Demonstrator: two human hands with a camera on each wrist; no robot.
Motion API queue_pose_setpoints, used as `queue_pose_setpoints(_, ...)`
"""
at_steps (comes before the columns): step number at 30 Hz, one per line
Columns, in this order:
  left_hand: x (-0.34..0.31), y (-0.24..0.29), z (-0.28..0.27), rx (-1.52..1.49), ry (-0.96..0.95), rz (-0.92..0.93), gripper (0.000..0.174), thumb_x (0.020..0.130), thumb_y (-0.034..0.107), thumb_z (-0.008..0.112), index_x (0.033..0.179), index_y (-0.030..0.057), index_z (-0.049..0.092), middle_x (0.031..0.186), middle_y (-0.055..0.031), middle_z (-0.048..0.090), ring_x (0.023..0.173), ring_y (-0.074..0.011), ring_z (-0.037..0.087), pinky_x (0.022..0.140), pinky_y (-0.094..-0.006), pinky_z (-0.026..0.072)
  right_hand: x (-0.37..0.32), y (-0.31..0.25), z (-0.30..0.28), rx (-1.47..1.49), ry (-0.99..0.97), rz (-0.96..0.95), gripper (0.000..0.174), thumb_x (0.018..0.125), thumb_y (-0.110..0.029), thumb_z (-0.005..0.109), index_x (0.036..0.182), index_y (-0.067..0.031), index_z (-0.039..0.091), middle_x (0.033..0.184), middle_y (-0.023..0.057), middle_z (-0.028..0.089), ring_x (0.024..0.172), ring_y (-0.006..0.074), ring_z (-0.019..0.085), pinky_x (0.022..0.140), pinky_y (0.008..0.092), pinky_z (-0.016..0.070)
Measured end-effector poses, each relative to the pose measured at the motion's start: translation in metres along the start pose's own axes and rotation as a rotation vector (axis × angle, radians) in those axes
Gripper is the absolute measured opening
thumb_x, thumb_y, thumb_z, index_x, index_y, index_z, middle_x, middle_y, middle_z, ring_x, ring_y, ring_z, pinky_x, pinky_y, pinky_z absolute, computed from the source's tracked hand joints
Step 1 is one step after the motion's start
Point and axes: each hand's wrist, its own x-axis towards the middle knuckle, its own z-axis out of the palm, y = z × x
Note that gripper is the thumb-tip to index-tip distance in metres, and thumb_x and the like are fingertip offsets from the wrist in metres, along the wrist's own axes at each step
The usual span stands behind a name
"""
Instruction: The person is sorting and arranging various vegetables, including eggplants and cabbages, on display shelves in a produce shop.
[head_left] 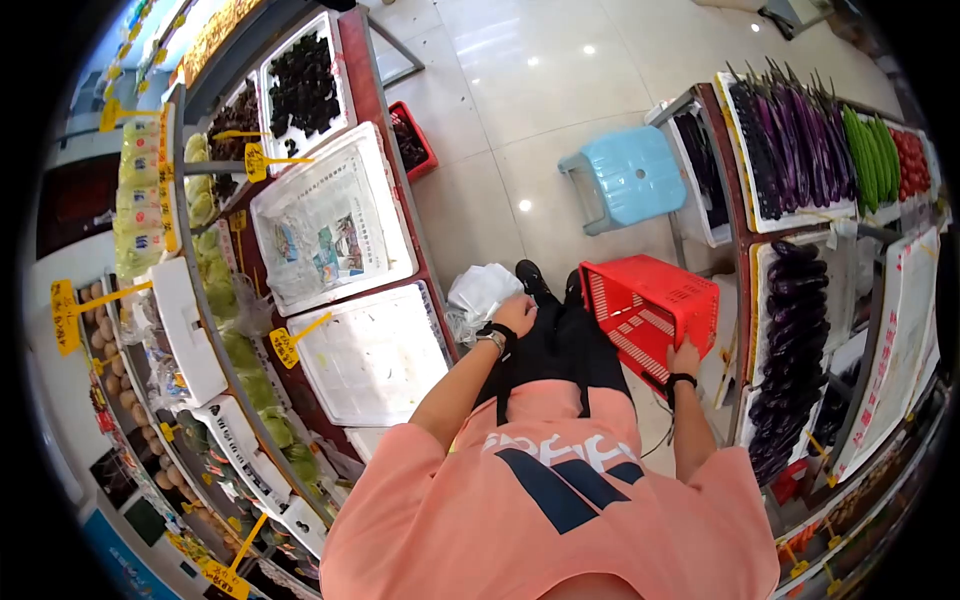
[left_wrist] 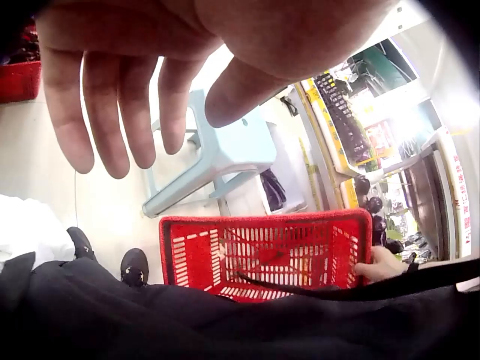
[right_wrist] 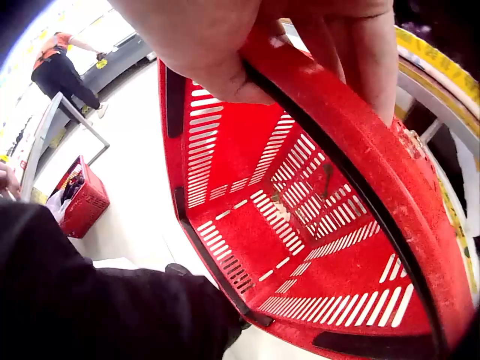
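So the red basket (head_left: 650, 305) is your standard plastic shop one: bright red, rows of little slots cut through the walls and bottom, and a black handle folded flat along the rim. It's tipped up on its side, with the open mouth facing the person's legs, and the wrist view looks straight into it. It sits low in the aisle by the person's right leg, between that leg and the shelf of dark eggplants (head_left: 790, 330), with a light blue stool (head_left: 630, 175) just beyond it on the tiled floor. I can't tell if the bottom edge actually touches the floor. The right hand (head_left: 685, 357) is clamped on the near top rim, fingers curled over the edge and the black handle running under the palm, so the basket hangs out and down from that grip. The left hand (head_left: 515, 315) is on the other side of the legs, well apart from the basket, down by the left thigh near a white bag (head_left: 480, 295). Its fingers are straight, loose and a bit spread, holding nothing.
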Motion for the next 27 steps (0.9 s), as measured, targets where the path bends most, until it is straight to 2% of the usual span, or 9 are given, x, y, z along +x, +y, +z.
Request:
queue_pose_setpoints(2, 0.005, -0.012, 0.011, -0.001, 0.012, -0.028, 0.019, 0.088, 0.028, 0.060, 0.094, 0.0108, 0.065, 0.093, -0.0144, 0.068, 0.092, -0.0352, 0.065, 0.080, -0.0469, 0.0507, 0.011, -0.026, 0.002, -0.038, -0.011, -0.065, 0.045, 0.080, -0.026, 0.071, 0.115, -0.0009, 0.058, 0.094, 0.0254, 0.068, 0.087, 0.0439, 0.066, 0.078, 0.0519, 0.0544)
queue_pose_setpoints(6, 0.009, -0.035, 0.037, -0.020, 0.064, -0.073, 0.021, 0.088, 0.029, 0.061, 0.097, 0.0111, 0.066, 0.092, -0.0143, 0.069, 0.092, -0.0347, 0.066, 0.079, -0.0474, 0.0517, 0.053, -0.086, 0.019, 0.060, -0.038, -0.193, 0.036, 0.077, -0.023, 0.069, 0.105, -0.0009, 0.062, 0.088, 0.0276, 0.067, 0.085, 0.0453, 0.066, 0.078, 0.0531, 0.0533)
queue_pose_setpoints(8, 0.005, -0.037, 0.042, -0.093, 0.008, -0.107, 0.024, 0.091, 0.026, 0.059, 0.103, 0.0067, 0.065, 0.096, -0.0161, 0.069, 0.094, -0.0354, 0.066, 0.082, -0.0444, 0.0520, 0.051, -0.132, 0.018, 0.144, -0.049, -0.220, 0.031, 0.076, -0.021, 0.067, 0.100, -0.0012, 0.064, 0.084, 0.0290, 0.066, 0.083, 0.0459, 0.065, 0.079, 0.0533, 0.0527)
queue_pose_setpoints(13, 0.005, -0.041, 0.045, -0.251, -0.052, -0.175, 0.023, 0.090, 0.026, 0.060, 0.102, 0.0065, 0.065, 0.097, -0.0156, 0.069, 0.093, -0.0339, 0.066, 0.081, -0.0439, 0.0524, 0.080, -0.216, 0.065, 0.182, -0.114, -0.301, 0.036, 0.077, -0.026, 0.069, 0.103, -0.0016, 0.066, 0.088, 0.0289, 0.068, 0.088, 0.0446, 0.066, 0.084, 0.0522, 0.0520)
queue_pose_setpoints(19, 0.017, -0.061, 0.057, -0.327, -0.063, -0.236, 0.028, 0.091, 0.028, 0.059, 0.103, 0.0044, 0.065, 0.101, -0.0166, 0.069, 0.097, -0.0348, 0.066, 0.083, -0.0444, 0.0519, 0.091, -0.289, 0.093, 0.147, -0.129, -0.199, 0.039, 0.077, -0.030, 0.070, 0.103, -0.0017, 0.067, 0.088, 0.0271, 0.069, 0.087, 0.0435, 0.067, 0.083, 0.0512, 0.0529)
queue_pose_setpoints(22, 0.031, -0.062, 0.057, -0.481, -0.113, -0.441, 0.034, 0.091, 0.033, 0.059, 0.108, 0.0044, 0.065, 0.107, -0.0163, 0.070, 0.100, -0.0331, 0.066, 0.085, -0.0421, 0.0523, 0.090, -0.317, 0.087, 0.182, -0.082, -0.143, 0.036, 0.077, -0.033, 0.071, 0.097, -0.0020, 0.070, 0.087, 0.0261, 0.070, 0.086, 0.0428, 0.068, 0.079, 0.0503, 0.0542)
queue_pose_setpoints(23, 0.041, -0.083, 0.085, -0.478, -0.147, -0.493, 0.051, 0.090, 0.048, 0.061, 0.117, 0.0042, 0.063, 0.116, -0.0196, 0.067, 0.100, -0.0348, 0.068, 0.082, -0.0433, 0.0553, 0.087, -0.326, 0.083, 0.188, -0.088, -0.110, 0.039, 0.076, -0.034, 0.072, 0.096, -0.0012, 0.070, 0.088, 0.0263, 0.070, 0.087, 0.0427, 0.068, 0.079, 0.0499, 0.0540)
queue_pose_setpoints(26, 0.067, -0.082, 0.113, -1.116, -0.253, -1.109, 0.069, 0.086, 0.061, 0.062, 0.121, 0.0015, 0.060, 0.121, -0.0229, 0.063, 0.097, -0.0374, 0.068, 0.073, -0.0452, 0.0584, 0.096, -0.332, 0.084, 0.219, -0.091, -0.075, 0.047, 0.073, -0.040, 0.076, 0.094, 0.0018, 0.070, 0.088, 0.0269, 0.070, 0.087, 0.0425, 0.068, 0.079, 0.0492, 0.0532)
queue_pose_setpoints(27, 0.072, -0.080, 0.118, -1.214, -0.185, -1.164, 0.072, 0.085, 0.061, 0.065, 0.122, -0.0004, 0.059, 0.122, -0.0232, 0.062, 0.096, -0.0373, 0.068, 0.070, -0.0447, 0.0589, 0.102, -0.334, 0.087, 0.197, -0.081, -0.051, 0.046, 0.074, -0.040, 0.075, 0.093, 0.0021, 0.070, 0.087, 0.0264, 0.070, 0.086, 0.0414, 0.069, 0.079, 0.0478, 0.0537)
